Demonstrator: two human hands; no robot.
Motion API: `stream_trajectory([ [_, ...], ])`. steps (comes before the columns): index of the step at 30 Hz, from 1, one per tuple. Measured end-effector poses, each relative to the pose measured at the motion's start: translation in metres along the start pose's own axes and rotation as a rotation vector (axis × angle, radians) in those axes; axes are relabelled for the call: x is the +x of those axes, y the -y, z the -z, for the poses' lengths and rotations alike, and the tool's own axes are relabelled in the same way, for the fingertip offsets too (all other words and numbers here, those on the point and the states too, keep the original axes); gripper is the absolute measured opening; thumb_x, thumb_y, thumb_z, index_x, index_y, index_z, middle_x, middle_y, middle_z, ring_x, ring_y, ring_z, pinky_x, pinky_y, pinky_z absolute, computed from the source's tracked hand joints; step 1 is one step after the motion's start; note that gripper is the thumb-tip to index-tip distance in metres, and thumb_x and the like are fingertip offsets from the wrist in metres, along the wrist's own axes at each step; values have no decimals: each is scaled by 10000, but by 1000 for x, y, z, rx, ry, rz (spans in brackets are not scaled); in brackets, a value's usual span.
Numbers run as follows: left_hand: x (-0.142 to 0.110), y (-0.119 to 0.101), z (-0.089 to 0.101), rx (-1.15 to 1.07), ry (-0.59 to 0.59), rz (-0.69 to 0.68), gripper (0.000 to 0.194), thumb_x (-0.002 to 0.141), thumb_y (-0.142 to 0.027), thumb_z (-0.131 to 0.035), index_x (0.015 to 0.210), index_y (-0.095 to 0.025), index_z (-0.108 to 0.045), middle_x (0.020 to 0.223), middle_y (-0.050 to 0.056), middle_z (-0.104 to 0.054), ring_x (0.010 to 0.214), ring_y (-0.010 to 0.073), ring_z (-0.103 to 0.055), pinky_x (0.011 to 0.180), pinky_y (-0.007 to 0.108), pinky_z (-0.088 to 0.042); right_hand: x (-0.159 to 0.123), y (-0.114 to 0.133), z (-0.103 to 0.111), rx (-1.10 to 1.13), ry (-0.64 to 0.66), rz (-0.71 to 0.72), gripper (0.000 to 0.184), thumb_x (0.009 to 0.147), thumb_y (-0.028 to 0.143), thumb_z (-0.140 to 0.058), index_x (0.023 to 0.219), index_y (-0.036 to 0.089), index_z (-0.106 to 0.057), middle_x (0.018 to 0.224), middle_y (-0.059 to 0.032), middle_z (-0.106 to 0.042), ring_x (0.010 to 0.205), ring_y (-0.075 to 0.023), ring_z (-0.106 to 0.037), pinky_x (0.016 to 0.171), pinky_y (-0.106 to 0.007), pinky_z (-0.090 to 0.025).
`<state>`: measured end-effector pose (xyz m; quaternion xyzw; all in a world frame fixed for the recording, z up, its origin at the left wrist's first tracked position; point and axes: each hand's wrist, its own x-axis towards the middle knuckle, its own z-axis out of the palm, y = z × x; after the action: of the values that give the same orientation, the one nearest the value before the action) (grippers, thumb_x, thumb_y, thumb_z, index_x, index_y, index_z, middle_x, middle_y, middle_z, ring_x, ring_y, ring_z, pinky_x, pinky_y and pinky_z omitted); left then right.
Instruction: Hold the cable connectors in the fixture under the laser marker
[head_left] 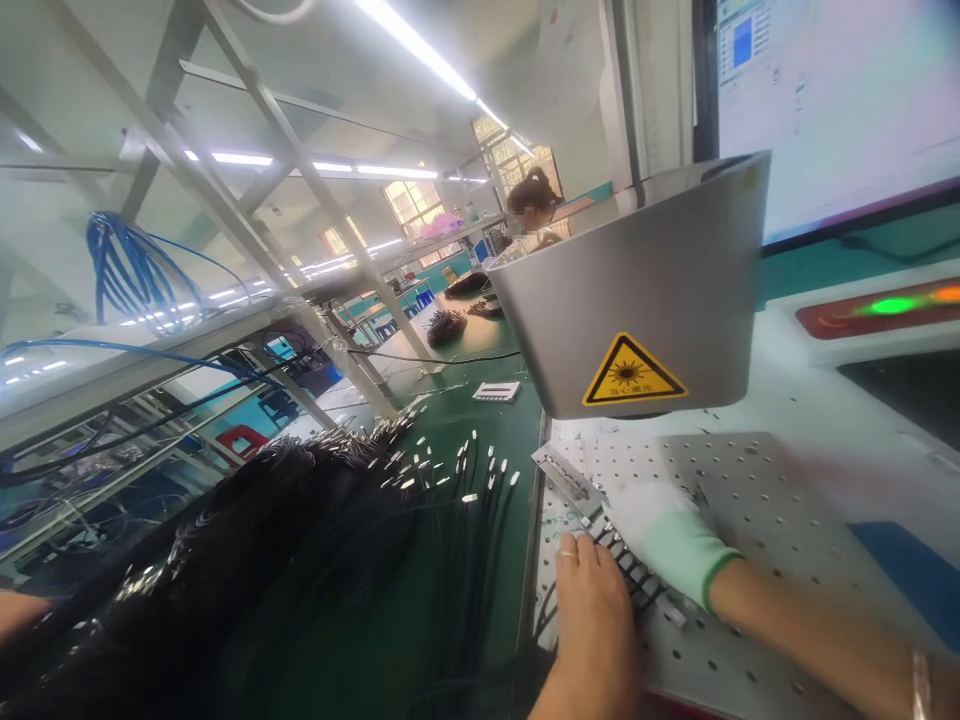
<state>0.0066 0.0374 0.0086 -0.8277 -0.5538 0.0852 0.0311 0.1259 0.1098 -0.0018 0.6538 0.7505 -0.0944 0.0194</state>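
Observation:
My bare left hand [592,600], with a ring on one finger, is closed over black cables [547,605] at a slim metal holder [566,475]. The cables lie side by side in a row along the holder, their ends under my fingers partly hidden. On the holder's other side my right hand [664,530], in a white glove with a mint cuff, rests against the row; its fingers are blurred and mostly out of sight. Beneath both hands is a perforated metal plate [742,510]. A grey machine head [637,290] with a yellow laser warning sign hangs just above.
Left on the green tabletop [360,640] lies a large bundle of black cables [247,540] with silvery connector ends. A slotted white piece [497,392] sits beyond. A monitor [840,120] stands right. Another person [534,210] sits further back; some skin shows at the left edge.

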Motion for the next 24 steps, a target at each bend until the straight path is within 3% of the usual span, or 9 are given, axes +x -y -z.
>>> stream_trajectory([
  [7,6,6,-10,-48,-87,19,293,825,-74,-495,1067,-48,-658,974,165,-649,1026,280,-566,971,404,-459,-5,3,12,5,19,-34,336,969,426,-515,1122,144,-615,1009,-60,-657,907,-177,-637,849,-414,-533],
  [13,-7,9,-5,-130,-199,97,241,923,-151,-458,1000,-134,-686,1060,127,-655,1062,299,-576,920,453,-509,-7,3,14,11,16,-43,309,981,389,-499,1125,143,-618,989,-55,-664,903,-176,-642,849,-408,-530],
  [16,-8,4,-5,-124,-147,101,234,931,-202,-486,994,-138,-702,1077,139,-664,1111,319,-578,937,465,-517,-7,3,14,16,37,-45,295,952,400,-555,1075,142,-628,992,-51,-657,898,-170,-635,842,-399,-534],
  [19,-3,0,-5,-76,-56,100,292,889,-140,-494,1116,-88,-670,1157,185,-644,1181,336,-557,980,459,-508,-9,4,18,25,44,-56,274,949,389,-563,1047,141,-629,977,-45,-653,882,-161,-631,823,-383,-539],
  [24,0,-7,8,1,89,25,453,794,-8,-434,1211,19,-607,1183,220,-633,1257,324,-513,1163,453,-333,-8,6,24,35,49,-96,217,951,331,-564,1005,132,-631,928,-36,-648,839,-149,-629,775,-350,-547],
])
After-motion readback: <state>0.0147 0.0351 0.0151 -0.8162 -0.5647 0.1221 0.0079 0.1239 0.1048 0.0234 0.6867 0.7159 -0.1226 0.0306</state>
